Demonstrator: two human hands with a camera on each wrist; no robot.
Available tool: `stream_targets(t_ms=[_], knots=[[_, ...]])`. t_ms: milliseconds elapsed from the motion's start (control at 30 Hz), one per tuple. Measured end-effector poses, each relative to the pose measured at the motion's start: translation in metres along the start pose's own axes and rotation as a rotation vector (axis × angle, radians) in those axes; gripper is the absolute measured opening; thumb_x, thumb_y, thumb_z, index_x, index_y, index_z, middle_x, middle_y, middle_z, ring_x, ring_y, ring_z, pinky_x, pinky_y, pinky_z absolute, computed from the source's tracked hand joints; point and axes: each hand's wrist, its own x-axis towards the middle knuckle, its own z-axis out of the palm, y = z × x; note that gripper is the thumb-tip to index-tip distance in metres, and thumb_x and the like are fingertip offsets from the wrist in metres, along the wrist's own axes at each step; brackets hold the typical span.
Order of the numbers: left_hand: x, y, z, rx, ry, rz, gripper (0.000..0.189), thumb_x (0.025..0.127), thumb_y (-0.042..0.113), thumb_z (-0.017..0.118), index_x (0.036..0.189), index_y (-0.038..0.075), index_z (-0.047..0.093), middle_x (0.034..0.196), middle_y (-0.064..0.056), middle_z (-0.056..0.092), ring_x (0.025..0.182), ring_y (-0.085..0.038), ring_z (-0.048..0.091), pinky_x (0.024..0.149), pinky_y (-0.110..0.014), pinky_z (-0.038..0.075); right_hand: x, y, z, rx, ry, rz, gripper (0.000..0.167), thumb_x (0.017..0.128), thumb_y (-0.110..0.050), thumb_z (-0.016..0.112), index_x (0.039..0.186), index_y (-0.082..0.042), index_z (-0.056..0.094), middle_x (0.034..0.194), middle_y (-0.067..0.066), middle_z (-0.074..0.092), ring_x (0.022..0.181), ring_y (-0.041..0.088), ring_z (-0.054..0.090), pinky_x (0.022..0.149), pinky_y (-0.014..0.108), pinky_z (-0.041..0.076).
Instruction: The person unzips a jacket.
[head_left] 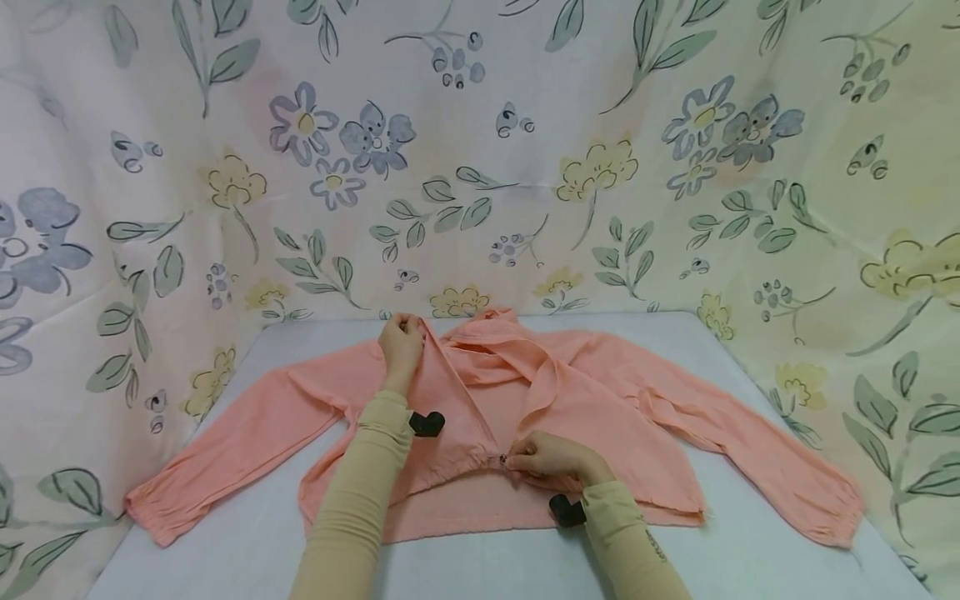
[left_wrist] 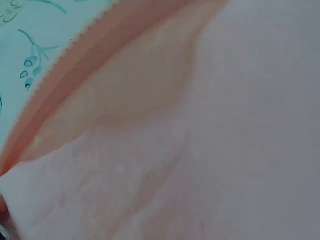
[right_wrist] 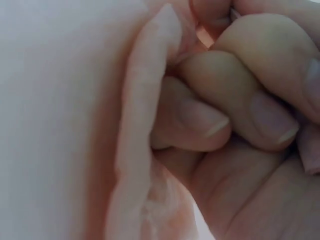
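Observation:
A coral-pink zip jacket [head_left: 615, 417] lies front up with its sleeves spread to both sides. My left hand [head_left: 402, 343] pinches the upper part of the left front edge and holds it raised. In the left wrist view the zipper teeth [left_wrist: 65, 57] run along that edge; only a sliver of the hand shows there. At the bottom hem, my right hand [head_left: 551, 457] pinches the lower end of the front edges, by a small dark zipper piece [head_left: 502, 459]. Curled fingers [right_wrist: 200, 117] beside the gathered hem [right_wrist: 137, 115] fill the right wrist view. The fingertips' exact hold is hidden.
The jacket lies on a white table [head_left: 247, 517]. A floral cloth [head_left: 480, 167] hangs behind the table and along both sides. A small black wrist device [head_left: 427, 424] is on the left sleeve cuff, another [head_left: 566, 510] on the right.

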Motion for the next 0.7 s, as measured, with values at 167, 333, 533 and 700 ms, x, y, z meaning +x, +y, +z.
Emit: stream_targets(t_ms=[167,333,533,700], knots=[[0.0005,0.0010,-0.0002,-0.013,-0.015,0.018,0.020,0.097,0.016,0.049,0.097,0.000,0.061,0.081,-0.013,0.057,0.070,-0.026,0.054,0.062,-0.035,0.043,-0.0013,0.0008,0.0017,0.010,0.004,0.011,0.027,0.095,-0.020,0.054,0.077,-0.005,0.067,0.063,-0.004,0.053,0.051,0.004,0.040,0.052,0.018,0.034],[0.0005,-0.0011,-0.0006,-0.023,-0.012,0.001,0.020,0.097,0.016,0.048,0.096,0.000,0.061,0.082,-0.013,0.057,0.071,-0.026,0.054,0.062,-0.035,0.043,-0.0029,-0.0006,0.0039,0.030,-0.015,0.028,0.028,0.095,-0.019,0.054,0.075,-0.003,0.066,0.057,-0.005,0.049,0.047,0.004,0.037,0.050,0.018,0.033],[0.0029,-0.0002,-0.0046,-0.062,0.037,0.006,0.021,0.097,0.015,0.048,0.096,-0.002,0.061,0.082,-0.015,0.058,0.071,-0.028,0.053,0.063,-0.037,0.043,-0.0060,-0.0025,0.0051,0.034,-0.067,0.045,0.030,0.095,-0.019,0.054,0.073,-0.004,0.067,0.051,-0.006,0.041,0.043,0.005,0.031,0.045,0.019,0.027],[0.0032,-0.0002,-0.0057,-0.034,0.015,0.015,0.022,0.097,0.016,0.047,0.099,-0.001,0.061,0.081,-0.012,0.057,0.067,-0.025,0.053,0.061,-0.034,0.042,-0.0076,-0.0037,0.0048,0.033,-0.068,0.049,0.031,0.095,-0.020,0.053,0.073,-0.004,0.069,0.050,-0.003,0.043,0.041,0.005,0.029,0.043,0.019,0.026]])
